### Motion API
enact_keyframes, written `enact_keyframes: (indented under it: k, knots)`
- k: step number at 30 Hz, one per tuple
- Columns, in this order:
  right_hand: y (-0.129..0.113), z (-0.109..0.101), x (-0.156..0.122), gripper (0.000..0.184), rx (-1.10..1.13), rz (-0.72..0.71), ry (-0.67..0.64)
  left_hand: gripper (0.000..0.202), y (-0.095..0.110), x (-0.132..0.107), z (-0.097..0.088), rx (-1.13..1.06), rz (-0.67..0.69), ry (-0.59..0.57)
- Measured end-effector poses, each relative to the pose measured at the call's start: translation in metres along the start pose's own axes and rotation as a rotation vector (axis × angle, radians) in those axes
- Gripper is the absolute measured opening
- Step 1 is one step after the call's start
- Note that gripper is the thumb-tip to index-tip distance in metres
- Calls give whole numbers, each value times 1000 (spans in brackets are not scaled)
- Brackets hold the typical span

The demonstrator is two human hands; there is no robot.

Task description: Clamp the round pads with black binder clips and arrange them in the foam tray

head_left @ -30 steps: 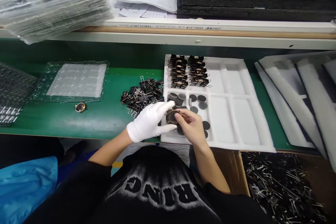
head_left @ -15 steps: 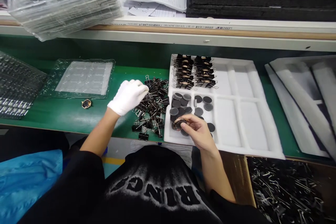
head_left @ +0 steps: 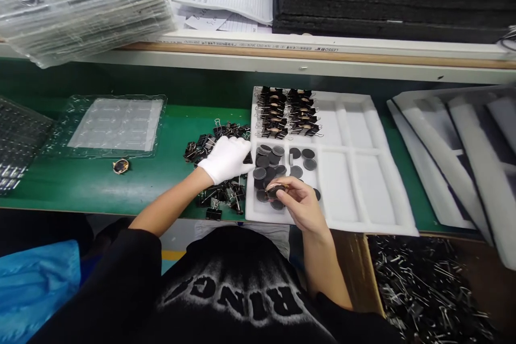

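My left hand (head_left: 226, 158) wears a white glove and is curled over a heap of black binder clips (head_left: 217, 142) on the green bench; what its fingers hold is hidden. My bare right hand (head_left: 300, 201) pinches a small round dark part with a gold rim (head_left: 276, 190) above the near-left pocket of a white foam tray (head_left: 363, 172). That pocket holds several loose dark discs (head_left: 270, 158). Two rows of clipped parts (head_left: 287, 112) fill the tray's far-left pocket.
A single gold-rimmed round part (head_left: 121, 165) lies on the green bench (head_left: 80, 183) near a clear blister tray (head_left: 110, 125). Stacked clear trays (head_left: 80, 0) sit on the upper shelf. More foam trays (head_left: 463, 145) lie at right; a box of metal clip handles (head_left: 423, 285) at lower right.
My left hand left the round part, reached into the clip heap, then drew back toward the tray's edge, fingers curled. My right hand kept hold of the round part.
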State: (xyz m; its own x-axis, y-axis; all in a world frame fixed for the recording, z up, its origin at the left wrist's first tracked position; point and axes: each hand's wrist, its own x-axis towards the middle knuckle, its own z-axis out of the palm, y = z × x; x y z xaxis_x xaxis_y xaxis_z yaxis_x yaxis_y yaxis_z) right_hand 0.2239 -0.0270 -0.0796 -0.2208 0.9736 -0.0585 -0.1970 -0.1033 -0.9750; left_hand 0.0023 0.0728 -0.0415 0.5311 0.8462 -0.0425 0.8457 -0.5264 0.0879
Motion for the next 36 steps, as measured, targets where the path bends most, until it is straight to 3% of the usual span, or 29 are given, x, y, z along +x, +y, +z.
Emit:
enact_keyframes:
  k: [5, 8, 11, 14, 17, 20, 23, 25, 29, 36]
  knots:
    - [-9, -8, 5, 20, -32, -59, 24, 48, -19, -14, -13, -682, -35, 110]
    - [-18, -8, 13, 12, -147, -178, -53, 47, -18, -23, -22, -1077, 64, -57]
    - [-25, -4, 23, 10, -221, -233, -184, 57, -11, -26, -26, -1262, 166, -255]
    - [-24, 3, 31, 13, -219, -242, -258, 62, -2, -26, -27, -1261, 135, -254]
    - [-20, 9, 35, 13, -179, -275, -201, 55, 6, -31, -28, -1184, 15, -235]
    - [-18, 10, 34, 11, -111, -250, -131, 43, 13, -41, -30, -875, -122, -104]
    - [-20, 8, 31, 13, -56, -209, -124, 46, 16, -49, -28, -547, -125, 19]
    - [-20, 8, 30, 13, -41, -182, -131, 52, 18, -51, -25, -494, -110, 55]
    - [-20, 11, 28, 12, 3, -147, -82, 46, 19, -49, -22, -627, -127, 61]
    - [-19, 27, 38, 20, 450, 3, 299, 28, 19, -53, -21, -987, -217, 1]
